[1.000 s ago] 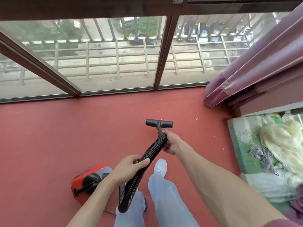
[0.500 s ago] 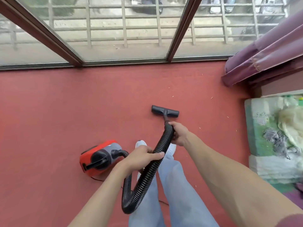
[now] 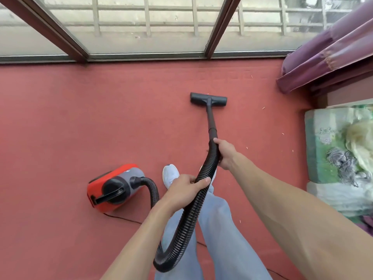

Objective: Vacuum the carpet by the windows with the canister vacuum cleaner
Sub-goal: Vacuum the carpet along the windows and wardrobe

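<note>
Head camera: red carpet [image 3: 80,128] is spread beneath both hands, bounded beyond them by brown-framed windows [image 3: 141,43]. A purple curtain [image 3: 327,51] and patterned bedding [image 3: 339,158] are seen right of the right hand [image 3: 226,154]. The red-and-grey canister [image 3: 113,188] is set left of the left hand [image 3: 185,190], which is curled round the ribbed black hose [image 3: 189,219]. The hose's upper end is gripped by the right hand. Ahead of it the black floor nozzle [image 3: 209,99] is laid flat on the carpet.
</note>
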Available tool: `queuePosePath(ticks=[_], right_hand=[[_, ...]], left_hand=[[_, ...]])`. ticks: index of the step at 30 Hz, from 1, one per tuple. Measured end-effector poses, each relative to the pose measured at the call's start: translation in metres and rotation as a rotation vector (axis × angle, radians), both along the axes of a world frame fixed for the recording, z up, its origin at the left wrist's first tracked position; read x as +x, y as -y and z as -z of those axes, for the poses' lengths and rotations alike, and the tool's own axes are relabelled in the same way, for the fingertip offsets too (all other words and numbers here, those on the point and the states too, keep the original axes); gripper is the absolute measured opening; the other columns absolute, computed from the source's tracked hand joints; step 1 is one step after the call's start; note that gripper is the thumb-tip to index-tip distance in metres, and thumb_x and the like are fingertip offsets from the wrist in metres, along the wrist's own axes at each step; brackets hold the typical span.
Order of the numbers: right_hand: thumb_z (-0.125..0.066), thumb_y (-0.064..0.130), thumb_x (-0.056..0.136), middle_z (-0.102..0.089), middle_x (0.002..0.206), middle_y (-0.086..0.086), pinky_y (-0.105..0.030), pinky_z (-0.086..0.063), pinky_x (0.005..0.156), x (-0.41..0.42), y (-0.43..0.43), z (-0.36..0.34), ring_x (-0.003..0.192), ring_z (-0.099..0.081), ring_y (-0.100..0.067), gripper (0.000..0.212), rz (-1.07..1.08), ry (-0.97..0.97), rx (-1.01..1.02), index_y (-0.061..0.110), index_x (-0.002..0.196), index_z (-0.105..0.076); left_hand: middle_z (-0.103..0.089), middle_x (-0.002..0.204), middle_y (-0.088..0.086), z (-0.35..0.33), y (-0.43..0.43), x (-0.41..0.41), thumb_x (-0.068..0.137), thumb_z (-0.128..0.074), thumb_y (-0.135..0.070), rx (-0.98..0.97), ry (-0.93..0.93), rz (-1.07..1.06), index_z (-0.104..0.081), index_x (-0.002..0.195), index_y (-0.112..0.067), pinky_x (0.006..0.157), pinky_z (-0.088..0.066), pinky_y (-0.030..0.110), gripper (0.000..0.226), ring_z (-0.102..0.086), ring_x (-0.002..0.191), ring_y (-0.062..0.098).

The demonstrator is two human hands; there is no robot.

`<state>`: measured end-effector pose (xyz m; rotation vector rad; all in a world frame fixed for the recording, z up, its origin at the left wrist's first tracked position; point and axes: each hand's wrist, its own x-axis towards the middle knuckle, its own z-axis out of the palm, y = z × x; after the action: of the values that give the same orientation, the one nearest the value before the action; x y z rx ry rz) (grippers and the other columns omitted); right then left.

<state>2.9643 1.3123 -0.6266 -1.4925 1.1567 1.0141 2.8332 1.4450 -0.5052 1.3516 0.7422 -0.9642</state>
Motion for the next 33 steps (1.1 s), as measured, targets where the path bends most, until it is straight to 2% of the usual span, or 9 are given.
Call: queuePosePath(ticks=[5, 9, 13, 17, 20, 23, 27, 30, 33], right_hand=[[-0.062, 0.026, 0.092, -0.067, 0.09, -0.013, -0.028, -0.05, 0.057, 0.015, -0.001, 0.024, 0.069, -0.062, -0.022, 0.025, -0.028, 0.1, 0.023, 0.006, 0.108, -0.061], [-0.06, 0.029, 0.088, -0.071, 0.093, -0.014, -0.025, -0.048, 0.053, 0.001, 0.009, 0.018, 0.067, -0.064, -0.02, 0.031, -0.091, 0.094, 0.028, 0.009, 0.111, -0.061], [-0.055, 0.03, 0.078, -0.063, 0.078, -0.01, -0.025, -0.049, 0.055, -0.026, 0.025, -0.003, 0.064, -0.06, -0.02, 0.029, -0.035, 0.016, 0.132, 0.009, 0.097, -0.06], [-0.058, 0.032, 0.074, -0.063, 0.083, -0.011, -0.025, -0.05, 0.056, -0.043, 0.032, -0.009, 0.065, -0.061, -0.02, 0.036, 0.022, -0.019, 0.186, 0.009, 0.102, -0.06], [-0.055, 0.029, 0.08, -0.065, 0.084, -0.012, -0.025, -0.049, 0.055, -0.038, 0.026, -0.005, 0.062, -0.061, -0.019, 0.027, 0.019, 0.006, 0.189, 0.009, 0.098, -0.06], [-0.057, 0.028, 0.087, -0.068, 0.087, -0.014, -0.027, -0.05, 0.059, -0.02, 0.014, 0.007, 0.068, -0.062, -0.021, 0.02, -0.002, 0.069, 0.122, 0.01, 0.095, -0.063], [-0.063, 0.031, 0.088, -0.069, 0.097, -0.015, -0.027, -0.051, 0.06, 0.0, 0.0, 0.022, 0.077, -0.064, -0.023, 0.035, -0.073, 0.135, 0.058, 0.006, 0.113, -0.062], [-0.062, 0.028, 0.09, -0.068, 0.093, -0.014, -0.027, -0.051, 0.059, 0.006, 0.002, 0.02, 0.071, -0.063, -0.022, 0.03, -0.088, 0.136, 0.041, 0.006, 0.111, -0.061], [-0.06, 0.022, 0.09, -0.068, 0.083, -0.012, -0.027, -0.051, 0.058, 0.005, 0.013, 0.005, 0.067, -0.062, -0.022, 0.02, -0.026, 0.124, 0.044, 0.008, 0.103, -0.062]], left_hand=[[-0.06, 0.056, -0.01, 0.031, 0.021, 0.0, 0.085, -0.063, -0.061, 0.089, 0.045, -0.104, -0.059, 0.063, -0.022, 0.075, -0.056, 0.042, 0.045, -0.062, 0.06, 0.015], [-0.064, 0.062, -0.007, 0.022, 0.013, -0.004, 0.081, -0.069, -0.061, -0.04, 0.001, -0.108, -0.066, 0.073, -0.022, 0.059, -0.052, 0.031, 0.04, -0.064, 0.058, 0.014], [-0.057, 0.064, -0.006, 0.003, -0.012, -0.007, 0.08, -0.074, -0.055, -0.216, -0.031, -0.014, -0.064, 0.08, -0.016, 0.048, -0.041, 0.019, 0.04, -0.058, 0.056, 0.013], [-0.064, 0.064, -0.009, -0.004, -0.029, -0.006, 0.08, -0.076, -0.052, -0.232, -0.066, 0.054, -0.068, 0.085, -0.016, 0.054, -0.044, 0.021, 0.037, -0.064, 0.059, 0.01], [-0.063, 0.061, -0.01, 0.003, -0.028, -0.008, 0.08, -0.076, -0.051, -0.201, -0.055, 0.055, -0.066, 0.087, -0.014, 0.051, -0.043, 0.02, 0.039, -0.062, 0.056, 0.009], [-0.059, 0.06, -0.01, 0.015, -0.016, -0.008, 0.082, -0.073, -0.052, -0.113, -0.031, -0.033, -0.067, 0.085, -0.015, 0.05, -0.042, 0.018, 0.038, -0.058, 0.054, 0.008], [-0.063, 0.066, -0.008, 0.033, 0.006, -0.009, 0.084, -0.07, -0.055, -0.041, -0.025, -0.196, -0.068, 0.085, -0.017, 0.063, -0.047, 0.027, 0.038, -0.061, 0.061, 0.011], [-0.065, 0.071, -0.003, 0.035, 0.016, -0.008, 0.087, -0.069, -0.052, -0.089, -0.037, -0.174, -0.069, 0.097, -0.008, 0.07, -0.051, 0.035, 0.045, -0.064, 0.067, 0.017], [-0.062, 0.071, 0.0, 0.024, 0.01, -0.003, 0.087, -0.069, -0.052, -0.146, -0.024, -0.121, -0.069, 0.095, -0.005, 0.062, -0.048, 0.028, 0.047, -0.06, 0.064, 0.017]])
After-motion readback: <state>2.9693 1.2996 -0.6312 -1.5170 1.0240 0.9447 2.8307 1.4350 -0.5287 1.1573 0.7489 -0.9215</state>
